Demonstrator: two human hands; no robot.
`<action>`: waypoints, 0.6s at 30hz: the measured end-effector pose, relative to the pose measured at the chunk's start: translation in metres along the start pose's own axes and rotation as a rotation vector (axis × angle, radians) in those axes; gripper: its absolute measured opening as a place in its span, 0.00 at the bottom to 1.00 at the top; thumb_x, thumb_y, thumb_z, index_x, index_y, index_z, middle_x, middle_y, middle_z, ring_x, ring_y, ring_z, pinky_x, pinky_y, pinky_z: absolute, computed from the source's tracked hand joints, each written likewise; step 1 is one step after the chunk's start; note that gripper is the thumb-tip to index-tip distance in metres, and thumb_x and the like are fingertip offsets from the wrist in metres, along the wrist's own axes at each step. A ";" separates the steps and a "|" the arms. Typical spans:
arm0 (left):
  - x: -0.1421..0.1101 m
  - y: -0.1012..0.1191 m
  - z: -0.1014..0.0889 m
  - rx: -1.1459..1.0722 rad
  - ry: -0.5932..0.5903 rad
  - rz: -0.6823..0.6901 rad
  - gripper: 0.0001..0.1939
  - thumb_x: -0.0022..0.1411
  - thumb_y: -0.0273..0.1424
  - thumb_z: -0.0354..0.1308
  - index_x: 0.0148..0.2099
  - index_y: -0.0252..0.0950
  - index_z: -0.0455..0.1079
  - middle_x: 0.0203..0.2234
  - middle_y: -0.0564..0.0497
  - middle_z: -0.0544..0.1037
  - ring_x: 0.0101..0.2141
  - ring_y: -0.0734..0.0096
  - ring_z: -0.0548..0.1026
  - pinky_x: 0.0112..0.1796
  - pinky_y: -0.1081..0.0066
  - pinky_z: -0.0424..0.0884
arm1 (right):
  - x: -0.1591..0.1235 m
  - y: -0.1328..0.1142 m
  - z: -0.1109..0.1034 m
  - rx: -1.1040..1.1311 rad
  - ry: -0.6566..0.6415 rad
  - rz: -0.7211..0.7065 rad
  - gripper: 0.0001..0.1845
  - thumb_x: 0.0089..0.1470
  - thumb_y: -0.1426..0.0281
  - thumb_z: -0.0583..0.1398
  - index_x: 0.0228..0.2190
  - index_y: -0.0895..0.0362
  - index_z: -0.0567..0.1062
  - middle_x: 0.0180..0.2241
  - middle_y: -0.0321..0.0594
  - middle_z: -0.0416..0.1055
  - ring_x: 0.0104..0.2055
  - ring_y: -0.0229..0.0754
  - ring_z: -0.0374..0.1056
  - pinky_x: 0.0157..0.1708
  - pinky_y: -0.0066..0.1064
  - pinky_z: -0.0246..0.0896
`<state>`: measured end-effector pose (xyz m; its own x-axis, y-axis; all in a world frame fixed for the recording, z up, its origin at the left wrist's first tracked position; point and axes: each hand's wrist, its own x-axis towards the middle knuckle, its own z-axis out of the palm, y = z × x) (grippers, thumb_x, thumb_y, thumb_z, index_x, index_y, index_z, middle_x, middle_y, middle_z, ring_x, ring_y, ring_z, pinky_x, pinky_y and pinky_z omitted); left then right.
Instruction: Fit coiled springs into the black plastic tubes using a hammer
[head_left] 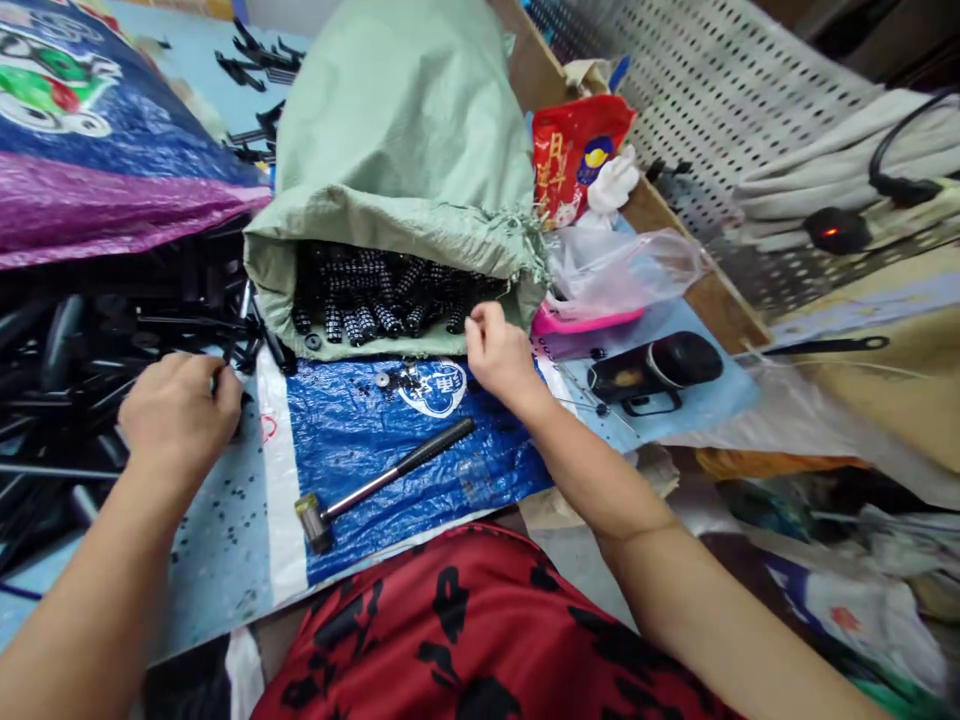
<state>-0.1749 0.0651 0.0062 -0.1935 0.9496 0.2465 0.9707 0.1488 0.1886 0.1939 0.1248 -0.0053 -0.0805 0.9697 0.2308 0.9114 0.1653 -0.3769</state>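
Yellow Chinese characters on red packet (564, 160), white characters in a logo on blue sheet (437, 386), both seemingly illegible

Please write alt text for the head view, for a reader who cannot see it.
The right hand reaches into a green sack of small black parts, while the left hand grips black rods piled at the left. A hammer lies on blue sheeting between them.

Green sack (405, 130), blue sheet (360, 440), red black-patterned garment (480, 630).
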 end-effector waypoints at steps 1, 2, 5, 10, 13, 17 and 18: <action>-0.003 0.003 -0.001 -0.037 0.064 0.011 0.08 0.62 0.35 0.57 0.32 0.39 0.66 0.32 0.46 0.75 0.37 0.57 0.72 0.35 0.67 0.60 | 0.014 0.001 0.000 -0.088 -0.031 0.054 0.22 0.71 0.62 0.49 0.54 0.63 0.70 0.35 0.52 0.79 0.37 0.52 0.77 0.42 0.40 0.68; -0.007 0.008 -0.003 -0.083 0.113 0.017 0.07 0.62 0.34 0.57 0.32 0.39 0.65 0.34 0.46 0.76 0.38 0.58 0.73 0.36 0.67 0.61 | 0.027 0.000 0.003 -0.159 -0.075 0.097 0.24 0.71 0.61 0.50 0.57 0.66 0.68 0.38 0.56 0.79 0.40 0.56 0.78 0.44 0.43 0.68; -0.022 0.023 -0.007 -0.271 0.154 -0.054 0.07 0.60 0.32 0.59 0.33 0.39 0.64 0.32 0.49 0.76 0.33 0.65 0.72 0.35 0.68 0.63 | 0.054 -0.006 0.015 -0.272 -0.214 0.175 0.32 0.67 0.62 0.56 0.63 0.71 0.62 0.45 0.66 0.78 0.48 0.64 0.77 0.48 0.49 0.70; -0.048 0.032 0.002 -0.625 0.202 -0.305 0.13 0.58 0.38 0.66 0.40 0.38 0.68 0.26 0.56 0.69 0.25 0.71 0.67 0.29 0.71 0.63 | 0.061 -0.001 0.022 -0.252 -0.258 0.200 0.32 0.61 0.66 0.59 0.62 0.71 0.63 0.49 0.65 0.77 0.52 0.65 0.75 0.52 0.49 0.70; -0.048 0.027 0.011 -0.652 0.243 -0.289 0.18 0.58 0.36 0.67 0.48 0.36 0.71 0.31 0.55 0.72 0.30 0.70 0.71 0.33 0.71 0.66 | 0.053 0.004 0.012 -0.240 -0.248 0.182 0.29 0.60 0.67 0.59 0.59 0.68 0.66 0.47 0.62 0.78 0.51 0.63 0.76 0.52 0.48 0.70; -0.034 0.013 0.014 -0.544 0.215 -0.197 0.10 0.65 0.36 0.60 0.41 0.35 0.78 0.30 0.52 0.77 0.33 0.67 0.75 0.39 0.69 0.68 | 0.036 0.008 0.000 -0.173 -0.216 0.165 0.24 0.60 0.66 0.59 0.56 0.62 0.69 0.40 0.54 0.80 0.46 0.59 0.77 0.49 0.46 0.70; -0.030 0.010 0.011 -0.534 0.235 -0.197 0.09 0.65 0.35 0.59 0.40 0.36 0.78 0.30 0.52 0.77 0.33 0.66 0.75 0.40 0.69 0.68 | 0.030 0.011 -0.002 -0.134 -0.190 0.166 0.24 0.60 0.66 0.59 0.56 0.61 0.69 0.39 0.51 0.81 0.44 0.58 0.77 0.48 0.46 0.70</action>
<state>-0.1580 0.0412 -0.0100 -0.4468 0.8233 0.3500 0.7199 0.0985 0.6871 0.2019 0.1556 -0.0007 0.0113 0.9999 -0.0006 0.9627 -0.0111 -0.2704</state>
